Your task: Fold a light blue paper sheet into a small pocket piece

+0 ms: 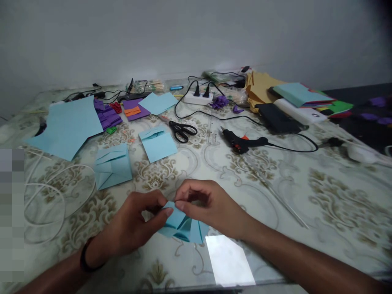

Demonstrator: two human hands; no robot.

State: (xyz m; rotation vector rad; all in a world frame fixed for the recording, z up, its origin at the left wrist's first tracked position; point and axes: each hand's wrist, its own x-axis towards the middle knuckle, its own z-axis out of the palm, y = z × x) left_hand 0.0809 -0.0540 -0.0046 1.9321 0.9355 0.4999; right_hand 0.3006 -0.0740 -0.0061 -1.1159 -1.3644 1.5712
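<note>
A folded light-blue paper [182, 222] is held between my two hands just above the near part of the table. My left hand [134, 222] pinches its upper left corner between thumb and fingers. At the top edge, close beside the left fingertips, my right hand [211, 206] grips the same paper with thumb and forefinger. Creases and raised flaps show along the lower part of this paper. Beyond my hands lie two other folded light-blue papers: one with crossing folds [113, 165] and a flatter one [157, 143].
Black-handled scissors [183, 130] and a black glue gun [243, 140] lie ahead. Its cord runs right. A white power strip [198, 98] stands at the back. A large blue sheet [70, 126] and a white cable [63, 192] are at left; a clear glue stick [284, 204] lies right.
</note>
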